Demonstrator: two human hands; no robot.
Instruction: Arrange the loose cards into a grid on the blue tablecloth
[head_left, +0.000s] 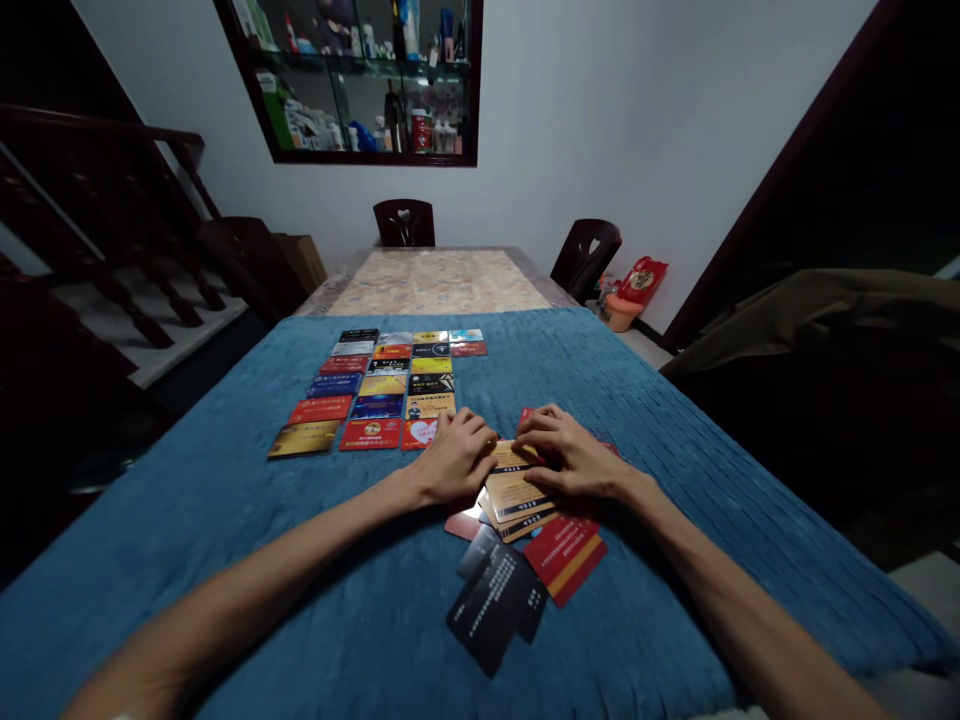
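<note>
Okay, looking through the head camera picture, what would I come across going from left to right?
Dark wooden handrail, gold card at the near left of the rows, left hand, tan cards, right hand, red bag, brownish cloth.

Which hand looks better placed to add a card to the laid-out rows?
Probably the left hand: it is nearer the card rows, close to the heart card, while the right hand is farther off, at the tan cards.
</note>
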